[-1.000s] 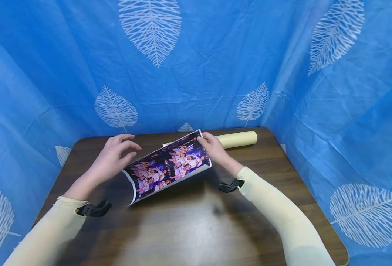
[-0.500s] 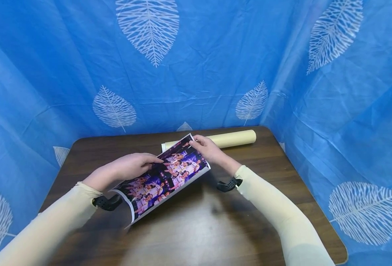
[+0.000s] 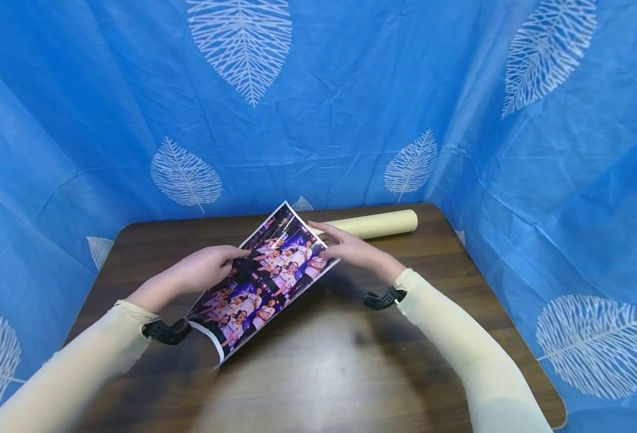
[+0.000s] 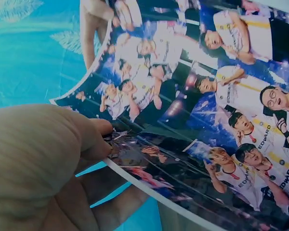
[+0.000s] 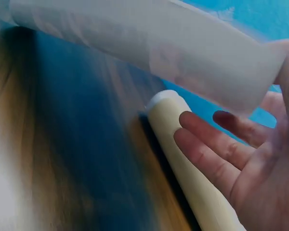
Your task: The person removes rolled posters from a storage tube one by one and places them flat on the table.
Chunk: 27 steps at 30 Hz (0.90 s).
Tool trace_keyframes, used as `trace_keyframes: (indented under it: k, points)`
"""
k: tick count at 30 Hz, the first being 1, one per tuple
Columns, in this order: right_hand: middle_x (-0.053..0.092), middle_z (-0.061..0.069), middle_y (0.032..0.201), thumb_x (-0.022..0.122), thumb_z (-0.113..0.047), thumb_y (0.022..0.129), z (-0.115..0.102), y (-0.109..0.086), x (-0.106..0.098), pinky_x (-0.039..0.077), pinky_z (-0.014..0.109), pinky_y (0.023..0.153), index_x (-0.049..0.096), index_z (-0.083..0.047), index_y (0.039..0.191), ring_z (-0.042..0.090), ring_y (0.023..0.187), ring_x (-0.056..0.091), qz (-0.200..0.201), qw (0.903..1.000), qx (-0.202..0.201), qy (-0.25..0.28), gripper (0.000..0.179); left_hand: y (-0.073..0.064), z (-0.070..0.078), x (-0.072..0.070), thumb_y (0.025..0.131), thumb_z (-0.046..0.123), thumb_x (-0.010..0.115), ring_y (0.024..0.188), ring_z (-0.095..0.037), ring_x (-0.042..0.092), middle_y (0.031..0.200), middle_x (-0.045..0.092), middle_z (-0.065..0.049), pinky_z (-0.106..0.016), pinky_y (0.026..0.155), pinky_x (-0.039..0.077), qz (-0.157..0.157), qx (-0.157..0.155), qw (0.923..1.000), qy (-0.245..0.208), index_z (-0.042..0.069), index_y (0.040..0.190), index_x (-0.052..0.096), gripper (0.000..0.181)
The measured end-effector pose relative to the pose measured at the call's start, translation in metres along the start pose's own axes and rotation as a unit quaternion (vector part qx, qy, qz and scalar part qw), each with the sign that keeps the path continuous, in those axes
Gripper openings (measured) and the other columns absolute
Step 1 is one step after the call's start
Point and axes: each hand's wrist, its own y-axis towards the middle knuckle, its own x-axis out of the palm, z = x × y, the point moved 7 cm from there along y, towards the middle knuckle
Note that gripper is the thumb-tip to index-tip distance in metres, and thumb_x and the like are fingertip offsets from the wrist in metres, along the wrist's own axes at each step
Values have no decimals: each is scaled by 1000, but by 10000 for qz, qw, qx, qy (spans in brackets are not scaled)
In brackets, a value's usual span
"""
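Observation:
A curled glossy poster [image 3: 267, 279] with a white border, printed with a group of people in white shirts, is held up at a slant over the table. My left hand [image 3: 205, 269] pinches its far long edge; in the left wrist view the thumb [image 4: 94, 137] lies on the printed face and other fingers are behind. My right hand [image 3: 353, 249] is at the poster's right end, thumb against the border. In the right wrist view its fingers [image 5: 216, 156] are spread and relaxed below the poster's pale back [image 5: 135, 43].
A cream-coloured roll [image 3: 378, 225] with a white end lies at the back of the brown wooden table [image 3: 318, 385], behind my right hand. Blue curtains [image 3: 318, 108] with white leaf prints enclose the table's back and sides.
My left hand has come from beside the poster onto its far edge and now pinches it. The poster has turned steeper, and my right hand has shifted from its upper corner down the right end.

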Motion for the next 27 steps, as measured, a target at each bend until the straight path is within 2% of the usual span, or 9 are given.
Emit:
trace_keyframes:
  k: [2, 4, 7, 9, 12, 15, 19, 23, 27]
  points:
    - [47, 16, 151, 61, -2, 89, 3, -3, -5, 54, 49, 97, 29, -24, 163, 32, 121, 61, 17, 10000, -3, 44, 83, -1, -4, 0, 100, -3, 48, 116, -34, 61, 139, 59, -26, -50, 93, 51, 50, -106, 9999, -116, -1, 145, 55, 45]
    - [46, 17, 153, 60, -2, 92, 5, -6, -11, 53, 54, 96, 33, -23, 162, 35, 122, 61, 152, 9998, -65, 70, 78, -3, -7, -1, 100, -3, 47, 108, -31, 59, 140, 58, -26, -45, 83, 49, 134, -151, 9995, -241, -1, 145, 55, 46]
    - [48, 20, 150, 61, -3, 97, 8, -8, -19, 54, 55, 95, 42, -13, 157, 37, 117, 64, 562, 9980, -284, -63, 64, -5, -9, -3, 100, -4, 44, 99, -27, 57, 143, 55, -27, -39, 76, 45, 261, -189, 9982, -499, 0, 145, 55, 47]
    - [53, 23, 144, 61, -4, 100, 9, -9, -22, 53, 60, 94, 49, -4, 151, 40, 110, 67, 857, 9955, -415, -26, 52, -5, -10, -3, 100, -4, 43, 82, -23, 57, 144, 54, -27, -35, 67, 46, 321, -226, 9961, -784, 1, 147, 54, 48]
    - [56, 23, 139, 62, -6, 102, 12, -11, -24, 53, 60, 92, 59, 2, 140, 37, 99, 70, 1229, 9913, -463, -92, 39, -5, -10, -2, 101, -4, 41, 59, -15, 44, 143, 54, -27, -30, 52, 40, 418, -245, 9907, -1270, 2, 148, 53, 49]
    - [54, 20, 141, 63, -7, 102, 15, -14, -22, 57, 52, 91, 62, 2, 136, 33, 98, 70, 1426, 9884, -420, -311, 36, -5, -10, 2, 103, -2, 40, 51, -10, 34, 138, 55, -25, -27, 46, 36, 474, -305, 9842, -1677, 4, 149, 52, 48]
    - [50, 16, 148, 65, -9, 100, 19, -16, -17, 58, 38, 91, 59, -3, 142, 29, 111, 67, 1497, 9856, -408, -667, 43, -4, -9, 8, 105, 0, 40, 50, -10, 32, 137, 55, -23, -27, 45, 35, 579, -329, 9779, -1981, 5, 151, 49, 48]
    - [52, 16, 147, 67, -10, 98, 22, -20, -9, 58, 39, 89, 52, -6, 149, 30, 110, 66, 1397, 9868, -382, -718, 53, -3, -10, 11, 106, 3, 43, 50, -10, 32, 126, 58, -21, -28, 47, 35, 808, -407, 9707, -2226, 10, 154, 47, 49]
    - [47, 20, 151, 65, -6, 98, 25, -24, 3, 57, 42, 92, 40, -6, 156, 34, 115, 65, 1002, 9940, -367, -234, 64, -1, -12, 16, 107, 8, 46, 50, -12, 34, 106, 57, -18, -28, 47, 35, 1029, -512, 9594, -2575, 16, 156, 46, 50]
